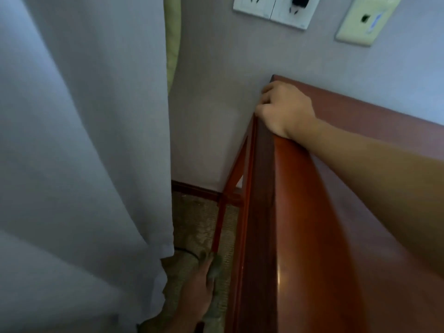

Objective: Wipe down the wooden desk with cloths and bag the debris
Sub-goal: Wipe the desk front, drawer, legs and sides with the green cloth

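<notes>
The reddish-brown wooden desk (312,212) stands against the wall, and I look down along its left end. My right hand (283,109) grips the desk's far left corner at the wall, fingers curled over the edge. My left hand (199,287) reaches down low beside the desk, near the floor. It holds a small dark grey cloth (215,266) against the lower part of a thin desk leg (219,227). The view is blurred, so the cloth's shape is unclear.
A pale grey curtain (84,140) hangs close on the left, down to the carpet (199,224). White wall sockets (271,10) and a cream wall plate (365,20) sit above the desk. A dark cable (187,251) lies on the floor. The gap between curtain and desk is narrow.
</notes>
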